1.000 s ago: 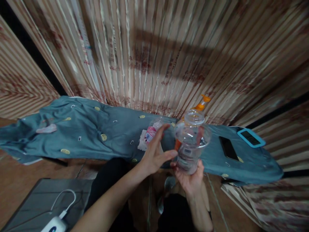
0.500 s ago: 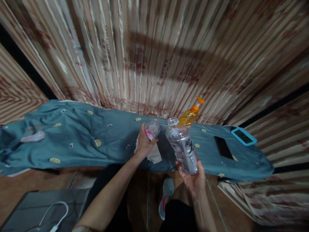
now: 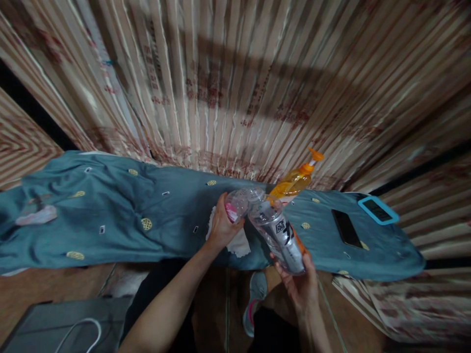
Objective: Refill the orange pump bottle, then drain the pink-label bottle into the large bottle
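Note:
My left hand (image 3: 222,226) is wrapped round a small clear bottle with a pink label (image 3: 236,206), which stands on the teal cloth (image 3: 121,211). My right hand (image 3: 300,287) grips the base of a larger clear bottle with a silver and orange label (image 3: 277,230). This bottle is tilted to the left, and its open mouth meets the top of the small bottle. A crumpled white tissue (image 3: 238,242) lies on the cloth just under my left hand.
An orange pump bottle (image 3: 299,177) stands behind the two bottles against the striped curtain (image 3: 235,83). A black phone (image 3: 346,228) and a blue-framed device (image 3: 378,210) lie at the cloth's right end. A pink-white item (image 3: 37,214) lies far left. A grey box with a white cable (image 3: 62,331) sits lower left.
My left hand went from open beside the large bottle to gripping the small bottle. My right hand tipped the large bottle from upright to leaning left, mouth against the small bottle.

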Demonstrator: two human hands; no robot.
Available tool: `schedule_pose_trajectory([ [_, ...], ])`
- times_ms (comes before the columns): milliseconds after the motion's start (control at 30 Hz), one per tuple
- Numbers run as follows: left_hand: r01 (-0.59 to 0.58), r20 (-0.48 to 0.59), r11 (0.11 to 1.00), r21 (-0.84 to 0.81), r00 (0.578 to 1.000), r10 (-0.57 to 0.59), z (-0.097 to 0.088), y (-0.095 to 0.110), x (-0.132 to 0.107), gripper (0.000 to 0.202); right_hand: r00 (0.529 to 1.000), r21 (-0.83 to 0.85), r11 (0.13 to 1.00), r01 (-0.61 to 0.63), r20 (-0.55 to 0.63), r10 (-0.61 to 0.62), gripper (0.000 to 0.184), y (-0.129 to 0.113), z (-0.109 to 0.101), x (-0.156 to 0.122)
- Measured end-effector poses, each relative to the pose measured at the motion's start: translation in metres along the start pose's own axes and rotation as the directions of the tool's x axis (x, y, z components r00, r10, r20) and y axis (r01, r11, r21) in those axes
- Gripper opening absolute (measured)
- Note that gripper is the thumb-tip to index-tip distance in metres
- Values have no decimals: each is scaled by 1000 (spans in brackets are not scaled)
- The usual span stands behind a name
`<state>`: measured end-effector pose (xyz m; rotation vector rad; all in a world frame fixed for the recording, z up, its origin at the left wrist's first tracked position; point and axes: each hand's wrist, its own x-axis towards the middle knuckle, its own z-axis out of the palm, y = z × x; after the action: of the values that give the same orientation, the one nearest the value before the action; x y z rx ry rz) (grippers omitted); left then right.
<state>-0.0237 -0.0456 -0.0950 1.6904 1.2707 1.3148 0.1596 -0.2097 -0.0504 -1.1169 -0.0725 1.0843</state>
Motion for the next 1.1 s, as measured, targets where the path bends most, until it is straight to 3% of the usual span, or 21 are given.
schedule_pose_trajectory([
  [267, -30, 45, 999, -20, 998, 31, -2, 10, 3, 85, 998, -4, 999, 50, -32, -50, 75, -6, 2, -16],
  [567, -76, 63, 997, -27, 995, 78, -2, 8, -2, 83, 999, -50, 999, 8, -41, -10, 68, -22, -8, -42],
  [700, -113, 49, 993, -27, 992, 114, -1, 9, -3, 80, 998, -82, 996, -18, -64, 13, 73, -28, -15, -56],
  [1033, -113, 79, 993, -37, 990, 115, 1, 9, -3, 83, 998, -188, 982, 28, -42, -37, 70, -35, -65, -59],
  [1100, -104, 84, 994, -39, 991, 107, 1, 9, -2, 84, 998, -197, 979, 45, -38, -53, 62, -33, -73, -59],
])
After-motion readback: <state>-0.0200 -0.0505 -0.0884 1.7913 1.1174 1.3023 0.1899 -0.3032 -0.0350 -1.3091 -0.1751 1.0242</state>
